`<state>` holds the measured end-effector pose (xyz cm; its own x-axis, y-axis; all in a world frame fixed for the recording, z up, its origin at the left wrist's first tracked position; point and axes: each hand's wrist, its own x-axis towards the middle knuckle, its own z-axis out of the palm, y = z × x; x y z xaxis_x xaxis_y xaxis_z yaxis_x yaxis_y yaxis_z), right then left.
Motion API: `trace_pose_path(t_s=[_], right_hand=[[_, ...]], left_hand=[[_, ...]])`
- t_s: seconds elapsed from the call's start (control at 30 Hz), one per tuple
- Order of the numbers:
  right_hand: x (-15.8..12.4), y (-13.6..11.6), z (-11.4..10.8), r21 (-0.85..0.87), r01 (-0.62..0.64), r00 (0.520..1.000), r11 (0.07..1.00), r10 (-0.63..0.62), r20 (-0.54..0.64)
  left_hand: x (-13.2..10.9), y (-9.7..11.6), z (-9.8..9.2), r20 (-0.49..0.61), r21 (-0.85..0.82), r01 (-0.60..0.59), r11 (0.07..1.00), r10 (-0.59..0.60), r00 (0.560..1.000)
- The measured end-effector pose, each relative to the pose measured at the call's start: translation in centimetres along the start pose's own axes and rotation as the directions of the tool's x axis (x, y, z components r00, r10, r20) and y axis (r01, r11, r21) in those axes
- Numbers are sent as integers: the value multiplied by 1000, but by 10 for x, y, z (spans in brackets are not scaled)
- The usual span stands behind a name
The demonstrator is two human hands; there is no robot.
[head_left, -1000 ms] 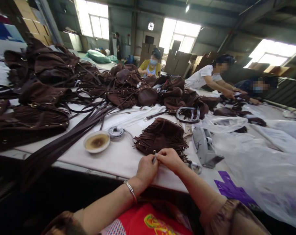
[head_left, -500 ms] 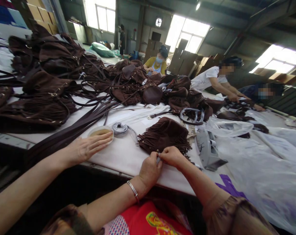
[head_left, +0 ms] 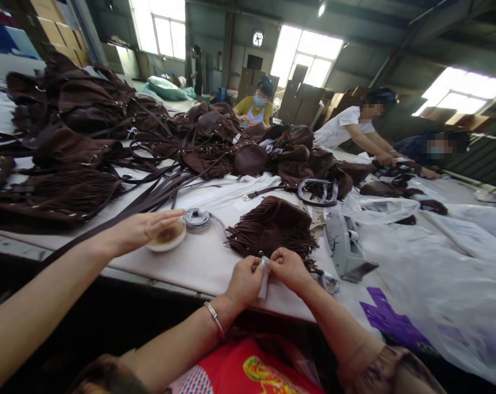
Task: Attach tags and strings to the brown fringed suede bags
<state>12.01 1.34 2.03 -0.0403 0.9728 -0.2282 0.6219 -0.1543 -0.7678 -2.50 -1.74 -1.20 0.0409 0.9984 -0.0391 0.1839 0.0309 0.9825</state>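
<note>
My left hand (head_left: 244,282), with a silver bangle on its wrist, is closed in a pinch on a thin white strip (head_left: 264,284) that hangs down between my hands. My right hand (head_left: 289,269) meets it there, fingertips pressed on the strip's upper end. Just beyond my fingers lies a dark brown fringed bag (head_left: 275,221), and a small metal fitting shows at its near edge. What joins the strip to the bag, if anything, is hidden by my fingers.
From the left, a co-worker's hand (head_left: 145,227) hovers over a round shallow dish (head_left: 166,243). A coiled grey strip (head_left: 197,219) lies nearby. Brown bags (head_left: 87,104) are heaped behind. A grey tape dispenser (head_left: 346,249) and plastic bags (head_left: 428,279) are on the right.
The white strip now hangs in view below my fingertips, where it was mostly covered. The co-worker's hand has lifted and drawn back left over the dish. The view has shifted slightly.
</note>
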Motion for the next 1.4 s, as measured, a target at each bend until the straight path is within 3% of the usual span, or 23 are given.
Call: trace_pose_path(t_s=[0.13,0.23,0.43,0.57,0.67,0.77,0.9,1.03,1.1,1.17,1.27,1.4], right_hand=[[-6,9,1,-101,33,996,994,-42,-84],[-15,14,3,-68,-34,997,997,29,-78],[-25,16,9,279,-101,993,955,114,-32],[-23,10,17,561,-203,974,802,226,30],[-22,10,22,661,-217,968,718,247,50],[-22,12,27,653,-175,972,737,234,-3],[-22,14,28,670,-182,971,720,237,9],[-30,16,25,644,-206,974,737,217,63],[-36,16,24,607,-241,970,757,207,127],[-40,15,25,607,-271,963,747,210,171],[-41,13,28,677,-299,954,673,236,187],[-40,14,28,712,-314,950,629,213,231]], left_hand=[[2,-3,0,56,-188,173,967,-166,985],[2,-4,2,83,-301,232,925,-217,973],[5,-1,3,102,-349,265,899,-245,964],[1,4,-3,87,-278,269,922,-255,963],[-15,14,-9,253,-334,414,847,-343,905],[-30,23,-14,333,-316,525,790,-426,841],[-36,22,-16,188,-177,442,879,-411,892],[-35,14,-17,129,126,175,977,-191,973],[-35,13,-17,104,254,49,966,-78,992],[-35,14,-17,90,280,1,960,-27,996],[-34,18,-15,156,53,156,986,-162,974],[-30,22,-15,306,-313,472,824,-383,872]])
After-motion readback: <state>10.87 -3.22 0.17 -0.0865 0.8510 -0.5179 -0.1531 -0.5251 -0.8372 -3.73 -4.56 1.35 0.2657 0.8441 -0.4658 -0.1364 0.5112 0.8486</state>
